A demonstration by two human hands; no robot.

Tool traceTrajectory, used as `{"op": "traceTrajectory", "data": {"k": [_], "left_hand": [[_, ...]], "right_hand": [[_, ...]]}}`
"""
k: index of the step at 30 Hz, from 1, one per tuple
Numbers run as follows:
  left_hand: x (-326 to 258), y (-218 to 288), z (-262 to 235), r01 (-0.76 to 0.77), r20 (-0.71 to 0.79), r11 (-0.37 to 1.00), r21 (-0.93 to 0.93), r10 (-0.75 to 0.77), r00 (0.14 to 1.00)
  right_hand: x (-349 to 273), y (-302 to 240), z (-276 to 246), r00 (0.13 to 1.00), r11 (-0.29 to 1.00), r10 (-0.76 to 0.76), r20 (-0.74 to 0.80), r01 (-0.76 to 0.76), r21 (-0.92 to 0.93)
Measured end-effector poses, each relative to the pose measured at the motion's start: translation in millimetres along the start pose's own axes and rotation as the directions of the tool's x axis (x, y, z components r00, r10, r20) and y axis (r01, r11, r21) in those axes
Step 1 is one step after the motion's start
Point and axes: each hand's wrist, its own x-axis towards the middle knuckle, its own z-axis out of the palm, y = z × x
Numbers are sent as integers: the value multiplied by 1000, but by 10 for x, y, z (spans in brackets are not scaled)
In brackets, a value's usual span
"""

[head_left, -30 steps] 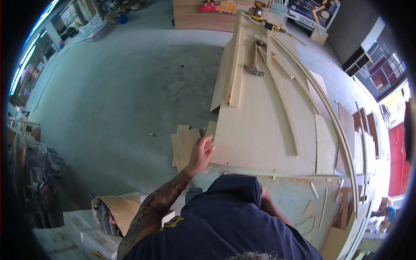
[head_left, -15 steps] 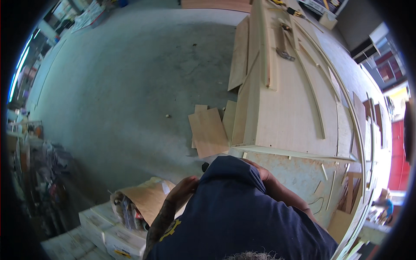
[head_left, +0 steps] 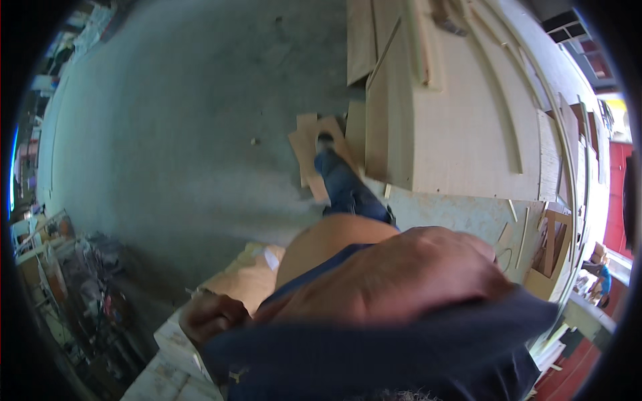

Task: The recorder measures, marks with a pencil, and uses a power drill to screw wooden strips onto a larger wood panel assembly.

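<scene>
A dark blue T-shirt (head_left: 374, 354) is pulled up in front of me, its raised cloth crossing the lower part of the head view. My left hand (head_left: 214, 317) is closed at the left end of this cloth, gripping it. My right hand (head_left: 428, 267) is large and blurred, close above the shirt; its fingers cannot be made out. Bare belly (head_left: 328, 240) shows beyond the lifted fabric. Past it, one leg in blue jeans (head_left: 341, 180) stretches forward, its foot over thin wooden sheets (head_left: 307, 157) on the floor.
A long pale plywood cabinet (head_left: 468, 134) lies ahead on the right, with wooden strips and a hammer (head_left: 449, 23) on top. White boxes (head_left: 167, 374) and a brown paper sack (head_left: 234, 271) stand at lower left. Clutter (head_left: 100, 287) lines the far left.
The shirt has been lifted from the waist, baring the belly. Both hands rose nearer the camera, the left one shifting left. A foot has come forward over the wooden sheets.
</scene>
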Motion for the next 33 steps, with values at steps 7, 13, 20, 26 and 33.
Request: {"op": "traceTrajectory", "data": {"k": [7, 13, 20, 26, 33], "left_hand": [[1583, 783, -119, -229, 626, 775, -589, 617, 476], [2979, 1660, -132, -77, 812, 899, -432, 424, 400], [4029, 2613, 42, 80, 880, 945, -318, 263, 395], [5316, 2997, 212, -205, 685, 929, 310, -69, 725], [7172, 709, -147, -447, 552, 774, 449, 153, 820]], "right_hand": [[3347, -791, 1638, 991, 998, -33, 133, 40, -48], [4230, -152, -214, 859, 926, -338, 385, 376, -25], [6423, -2821, 1905, 749, 834, -450, 486, 547, -71], [6388, -4156, 2295, 799, 737, -599, 51, 576, -353], [7151, -2071, 1472, 808, 506, 7, -589, -511, -695]]}}
